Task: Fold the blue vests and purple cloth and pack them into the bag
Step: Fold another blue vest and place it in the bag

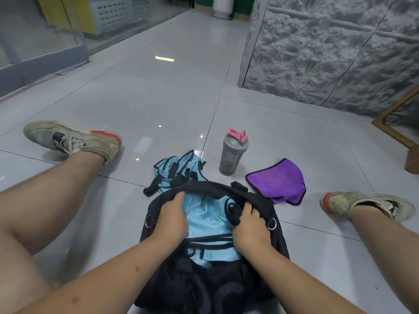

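The left hand (171,217) lies in the mouth of the black bag (278,234), fingers bent onto a folded blue vest (208,220) inside; whether its grip pinches the cloth cannot be told. The right hand (249,225) has a closed grip on the bag's rim. A second blue vest (179,171) lies crumpled on the floor (158,98) just beyond the bag, the purple cloth (278,180) beside it, near a grey shaker bottle (232,152). No writing is legible.

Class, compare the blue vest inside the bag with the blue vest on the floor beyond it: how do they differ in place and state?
The vest in the bag lies inside the black bag, spread fairly smooth; the vest on the floor is outside, crumpled in a heap. The left hand presses the first and the right hand touches it; no hand touches the second. Both are light blue mesh with dark trim.
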{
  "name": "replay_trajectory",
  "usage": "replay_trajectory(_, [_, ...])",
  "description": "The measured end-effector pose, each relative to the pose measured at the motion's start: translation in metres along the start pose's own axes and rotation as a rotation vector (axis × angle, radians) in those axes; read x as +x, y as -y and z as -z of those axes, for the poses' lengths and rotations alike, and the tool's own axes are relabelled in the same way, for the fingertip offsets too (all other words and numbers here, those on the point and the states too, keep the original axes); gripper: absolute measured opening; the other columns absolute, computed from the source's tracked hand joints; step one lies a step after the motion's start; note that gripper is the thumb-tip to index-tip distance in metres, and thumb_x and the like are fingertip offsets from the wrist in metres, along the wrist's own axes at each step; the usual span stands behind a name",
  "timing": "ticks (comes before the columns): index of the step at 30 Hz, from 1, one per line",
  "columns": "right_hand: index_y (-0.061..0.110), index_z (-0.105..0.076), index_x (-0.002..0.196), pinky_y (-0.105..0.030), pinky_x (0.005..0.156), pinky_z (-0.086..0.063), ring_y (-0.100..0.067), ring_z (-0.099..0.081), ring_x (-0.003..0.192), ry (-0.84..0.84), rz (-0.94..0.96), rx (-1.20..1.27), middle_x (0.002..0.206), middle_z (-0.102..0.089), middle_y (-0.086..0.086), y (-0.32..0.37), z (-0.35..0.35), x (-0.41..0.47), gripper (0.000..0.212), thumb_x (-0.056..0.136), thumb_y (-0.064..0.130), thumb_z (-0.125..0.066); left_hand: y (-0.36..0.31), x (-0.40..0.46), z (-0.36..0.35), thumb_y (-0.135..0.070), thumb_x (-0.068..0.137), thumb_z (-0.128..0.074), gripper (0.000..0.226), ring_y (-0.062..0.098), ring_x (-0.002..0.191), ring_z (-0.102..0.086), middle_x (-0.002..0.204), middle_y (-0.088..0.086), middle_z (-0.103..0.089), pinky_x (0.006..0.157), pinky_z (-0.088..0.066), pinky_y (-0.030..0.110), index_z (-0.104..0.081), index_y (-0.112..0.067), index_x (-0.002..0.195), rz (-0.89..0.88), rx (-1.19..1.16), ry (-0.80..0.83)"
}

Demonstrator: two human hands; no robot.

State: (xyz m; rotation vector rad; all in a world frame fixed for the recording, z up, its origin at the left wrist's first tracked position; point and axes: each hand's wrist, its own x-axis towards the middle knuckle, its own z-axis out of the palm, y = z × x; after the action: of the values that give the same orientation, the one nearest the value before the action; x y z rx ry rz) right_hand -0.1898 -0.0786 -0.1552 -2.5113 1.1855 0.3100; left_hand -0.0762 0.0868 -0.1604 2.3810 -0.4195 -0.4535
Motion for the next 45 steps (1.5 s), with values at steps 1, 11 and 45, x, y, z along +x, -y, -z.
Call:
replay_trajectory(1, [0.013, -0.028, 0.153, -0.046, 0.109, -0.04, -0.037, -0.046, 0.138, 0.009, -0.039, 0.008, 0.155, -0.042, -0.014, 0.0, 0.002, 0.002, 0.057, 0.102, 0.024, -0.051, 0.0, 0.0, -0.001, 0.005, 0.097, -0.053, 0.055, 0.009, 0.075, -0.05, 0.087, -0.002, -0.049, 0.066, -0.041, 0.024, -0.044, -0.014, 0.148, -0.005, 0.012, -0.011])
replay_trajectory(11, [0.007, -0.048, 0.14, -0.042, 0.101, -0.05, -0.037, -0.06, 0.123, -0.062, 0.081, 0.205, 0.132, -0.061, -0.016, -0.002, 0.015, 0.009, 0.057, 0.093, 0.028, -0.071, -0.007, 0.002, 0.007, -0.01, 0.094, -0.063, 0.053, 0.024, 0.091, -0.058, 0.101, 0.005, -0.058, 0.075, -0.051, 0.034, -0.047, -0.021, 0.143, -0.062, 0.227, 0.012])
replay_trajectory(45, [0.037, -0.01, 0.164, -0.044, 0.112, -0.046, -0.029, -0.05, 0.141, 0.394, 0.269, -0.3, 0.157, -0.048, 0.004, -0.003, 0.034, 0.021, 0.13, 0.065, 0.053, -0.093, -0.002, 0.007, 0.021, -0.047, 0.076, -0.086, 0.137, 0.026, 0.124, -0.063, 0.175, -0.002, 0.002, 0.103, -0.053, 0.039, 0.023, -0.042, 0.159, -0.13, 0.697, 0.594])
